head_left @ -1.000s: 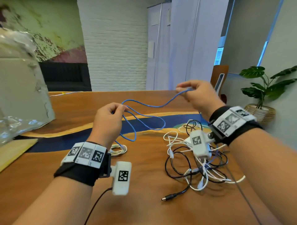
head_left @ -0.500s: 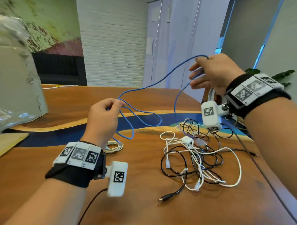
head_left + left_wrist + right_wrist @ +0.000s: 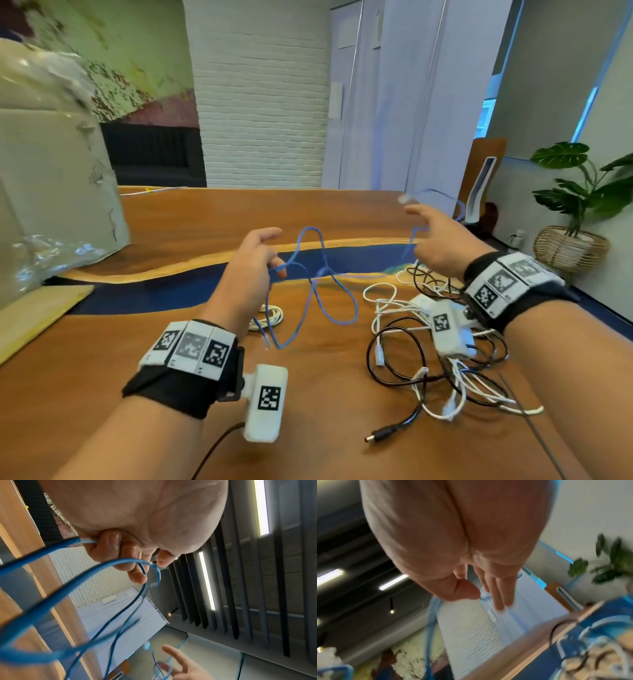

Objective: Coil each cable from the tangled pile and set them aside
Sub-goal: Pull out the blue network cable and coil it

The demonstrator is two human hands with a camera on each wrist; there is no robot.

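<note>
hands both up over the desk (image 3: 171,342). left hand (image 3: 246,270) has its lower fingers curled round the blue cable (image 3: 337,301), index pointing out; left wrist view shows strands passing through the curled fingers (image 3: 109,543). blue cable hangs from it in loose loops above the desk, one plug end (image 3: 265,341) dangling near the wood. right hand (image 3: 442,243) is spread, fingers straight; the cable's far end runs past it, blurred. right wrist view has the thumb (image 3: 464,589) close to a strand, too smeared to tell if it pinches. pile (image 3: 442,363) of black and white cables lies on the desk under the right wrist, black barrel plug (image 3: 376,437) sticking out toward the near edge. small white coil (image 3: 269,317) sits on the desk below the left hand.
</note>
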